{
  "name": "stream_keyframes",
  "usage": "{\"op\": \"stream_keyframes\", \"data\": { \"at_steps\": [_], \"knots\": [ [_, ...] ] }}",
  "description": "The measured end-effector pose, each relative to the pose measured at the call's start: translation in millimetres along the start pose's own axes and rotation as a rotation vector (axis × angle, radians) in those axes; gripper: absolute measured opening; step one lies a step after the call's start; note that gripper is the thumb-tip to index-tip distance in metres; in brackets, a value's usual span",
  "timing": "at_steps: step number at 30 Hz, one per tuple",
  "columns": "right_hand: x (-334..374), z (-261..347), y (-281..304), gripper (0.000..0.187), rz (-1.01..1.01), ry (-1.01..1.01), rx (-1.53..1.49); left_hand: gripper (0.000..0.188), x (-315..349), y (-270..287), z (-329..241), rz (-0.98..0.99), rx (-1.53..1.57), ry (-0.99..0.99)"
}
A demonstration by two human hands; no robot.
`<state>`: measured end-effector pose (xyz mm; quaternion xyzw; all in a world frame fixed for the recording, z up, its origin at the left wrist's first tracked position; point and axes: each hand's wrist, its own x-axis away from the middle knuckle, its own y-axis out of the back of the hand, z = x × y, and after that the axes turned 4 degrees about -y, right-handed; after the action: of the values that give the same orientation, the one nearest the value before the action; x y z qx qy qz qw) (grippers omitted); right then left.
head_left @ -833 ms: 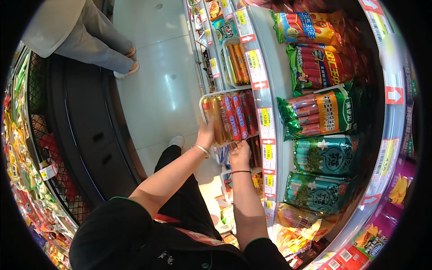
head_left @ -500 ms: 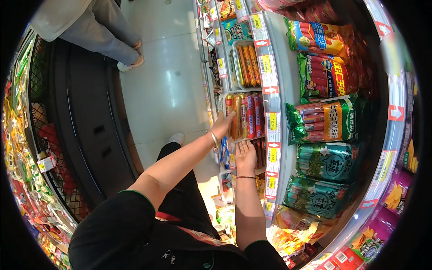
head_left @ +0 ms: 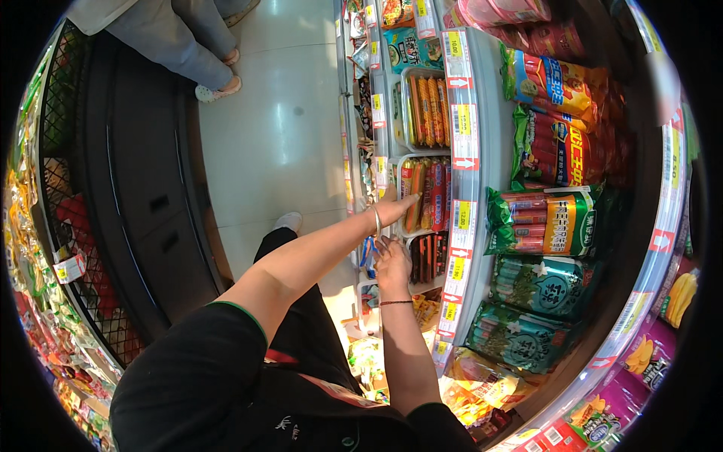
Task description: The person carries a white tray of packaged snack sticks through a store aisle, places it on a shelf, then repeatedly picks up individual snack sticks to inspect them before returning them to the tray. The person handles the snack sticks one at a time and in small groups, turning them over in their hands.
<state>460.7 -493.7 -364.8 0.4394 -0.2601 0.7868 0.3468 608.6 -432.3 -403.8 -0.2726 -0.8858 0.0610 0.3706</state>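
Observation:
A clear tray of red and orange sausage sticks [head_left: 426,194] sits on a middle shelf of the store rack. My left hand [head_left: 394,208] reaches out flat, fingers straight, with the fingertips against the tray's front; a bangle is on the wrist. My right hand [head_left: 392,258] is just below it, by the tray's lower edge and the shelf of dark sausages [head_left: 426,256], fingers loosely bent and gripping nothing that I can see. A thin bracelet circles that wrist.
A second tray of orange sausages [head_left: 426,109] stands one shelf higher. Green, red and yellow sausage bags [head_left: 548,222] hang on the rack to the right, behind price-tag strips [head_left: 461,226]. A black display bin [head_left: 143,188] runs along the left. Another person's legs [head_left: 197,45] stand up the aisle.
The tray, held up in both hands before, has gone down and forward onto the shelf. My left hand has flattened against it and my right hand has dropped below it.

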Motion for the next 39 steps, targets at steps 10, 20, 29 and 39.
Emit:
{"op": "stream_keyframes", "data": {
  "at_steps": [10,20,29,39],
  "knots": [
    [6,4,-31,0.023,0.006,-0.041,0.178,0.097,-24,1,7,0.093,0.032,0.025],
    [4,-8,-19,0.025,0.055,-0.136,0.263,0.06,-12,7,84,-0.256,0.022,-0.132],
    [3,-30,7,0.029,-0.007,-0.199,0.376,0.031,-7,60,139,-0.414,0.122,0.134],
    [19,-42,32,0.033,0.045,-0.267,0.456,0.05,-116,102,-91,-0.533,-0.206,-0.366]
  ]
}}
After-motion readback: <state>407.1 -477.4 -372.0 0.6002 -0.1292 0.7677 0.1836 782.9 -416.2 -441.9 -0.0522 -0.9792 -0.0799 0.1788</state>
